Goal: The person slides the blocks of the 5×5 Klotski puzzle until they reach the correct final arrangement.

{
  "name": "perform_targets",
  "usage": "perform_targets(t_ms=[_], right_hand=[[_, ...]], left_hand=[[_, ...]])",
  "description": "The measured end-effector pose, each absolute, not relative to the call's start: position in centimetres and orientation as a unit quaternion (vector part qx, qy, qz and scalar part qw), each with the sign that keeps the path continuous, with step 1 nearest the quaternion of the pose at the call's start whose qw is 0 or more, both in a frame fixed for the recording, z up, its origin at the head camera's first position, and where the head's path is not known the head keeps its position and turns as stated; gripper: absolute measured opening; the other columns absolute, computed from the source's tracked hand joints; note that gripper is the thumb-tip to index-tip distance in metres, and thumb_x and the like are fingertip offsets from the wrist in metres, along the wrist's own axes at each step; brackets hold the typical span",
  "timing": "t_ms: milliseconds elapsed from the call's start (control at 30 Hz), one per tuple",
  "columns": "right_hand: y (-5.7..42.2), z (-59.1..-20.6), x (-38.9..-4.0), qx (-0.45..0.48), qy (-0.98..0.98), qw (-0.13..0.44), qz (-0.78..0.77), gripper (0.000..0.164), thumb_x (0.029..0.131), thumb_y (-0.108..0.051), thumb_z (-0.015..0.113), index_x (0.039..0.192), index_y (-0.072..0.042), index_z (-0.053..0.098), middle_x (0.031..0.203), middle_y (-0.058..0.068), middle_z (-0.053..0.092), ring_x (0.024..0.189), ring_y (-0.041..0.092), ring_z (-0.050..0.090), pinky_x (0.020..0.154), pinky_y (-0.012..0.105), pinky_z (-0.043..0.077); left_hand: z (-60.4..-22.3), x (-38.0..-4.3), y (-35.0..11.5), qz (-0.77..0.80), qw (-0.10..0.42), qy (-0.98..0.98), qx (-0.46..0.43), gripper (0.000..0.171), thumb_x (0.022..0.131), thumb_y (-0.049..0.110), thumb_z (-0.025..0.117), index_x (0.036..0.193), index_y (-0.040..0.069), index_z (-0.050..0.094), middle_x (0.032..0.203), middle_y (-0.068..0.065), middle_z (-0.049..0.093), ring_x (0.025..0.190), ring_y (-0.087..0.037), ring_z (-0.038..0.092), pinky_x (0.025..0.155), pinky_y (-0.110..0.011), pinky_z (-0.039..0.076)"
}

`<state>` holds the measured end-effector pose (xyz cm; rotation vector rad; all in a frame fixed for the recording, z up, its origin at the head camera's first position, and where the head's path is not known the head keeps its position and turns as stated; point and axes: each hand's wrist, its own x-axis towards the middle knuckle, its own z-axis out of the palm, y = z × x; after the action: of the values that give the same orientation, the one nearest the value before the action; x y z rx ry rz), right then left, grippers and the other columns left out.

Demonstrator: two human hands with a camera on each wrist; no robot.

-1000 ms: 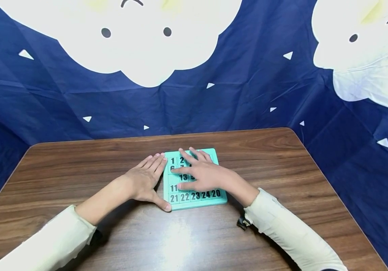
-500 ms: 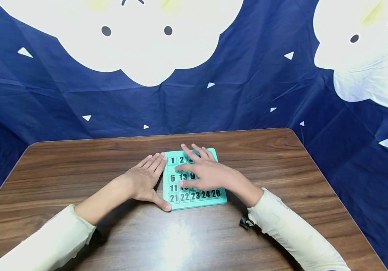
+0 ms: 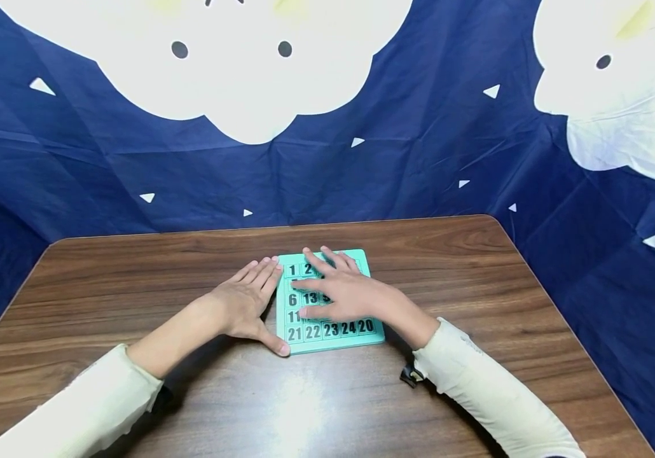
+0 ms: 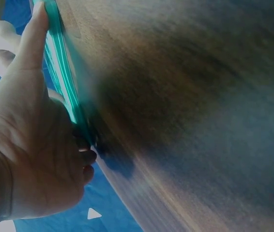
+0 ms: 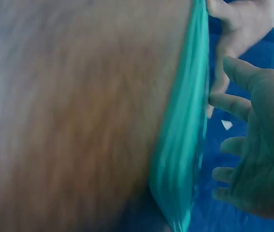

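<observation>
A turquoise number slide puzzle point(image 3: 333, 344) lies flat on the wooden table. My left hand point(image 3: 240, 308) lies along its left side, fingers straight at the edge and thumb at the near left corner. Spread over the puzzle is my right hand point(image 3: 347, 296), its index fingertip at the left of the second row. The 6 tile point(image 3: 292, 299) sits below that fingertip, at the left end of the third row. Along the bottom row read 21, 22, 23, 24 and 20. My right hand hides much of the upper right. In the right wrist view the puzzle's side point(image 5: 185, 121) shows beside the fingers.
The brown table point(image 3: 133, 280) extends around the puzzle on all sides. Behind it hangs a dark blue cloth point(image 3: 207, 172) with white clouds and small triangles. A bright light reflection lies on the table's near part.
The 6 tile has slid from the second row down to the third. My right hand shifted slightly right, then back left. My left hand has stayed at the puzzle's edge.
</observation>
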<state>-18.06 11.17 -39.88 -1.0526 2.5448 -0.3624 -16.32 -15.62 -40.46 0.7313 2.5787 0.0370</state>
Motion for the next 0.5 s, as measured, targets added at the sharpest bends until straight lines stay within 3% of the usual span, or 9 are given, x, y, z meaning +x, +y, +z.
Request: perform_targets(t_ms=[200, 500], right_hand=[[14.2, -39.3, -18.5, -0.345, 0.917, 0.146, -0.133, 0.054, 0.112, -0.062, 0.061, 0.156, -0.032, 0.069, 0.192, 0.014, 0.006, 0.178, 0.05, -0.001, 0.14, 0.08, 0.003], [13.3, -39.6, -18.4, -0.354, 0.906, 0.184, -0.139, 0.062, 0.111, -0.066, 0.06, 0.166, -0.036, 0.059, 0.193, 0.012, 0.0, 0.178, 0.047, -0.005, 0.14, 0.08, 0.001]], left_hand=[[-40.5, -16.3, -15.6, 0.013, 0.217, 0.938, 0.271, 0.168, 0.071, 0.104, 0.071, 0.179, -0.006, 0.005, 0.189, -0.028, -0.002, 0.179, -0.044, 0.003, 0.148, -0.058, 0.005], [-40.4, -16.3, -15.6, 0.011, 0.225, 0.937, 0.268, 0.167, 0.071, 0.104, 0.071, 0.179, -0.005, 0.005, 0.189, -0.028, -0.002, 0.179, -0.044, 0.002, 0.148, -0.058, 0.004]])
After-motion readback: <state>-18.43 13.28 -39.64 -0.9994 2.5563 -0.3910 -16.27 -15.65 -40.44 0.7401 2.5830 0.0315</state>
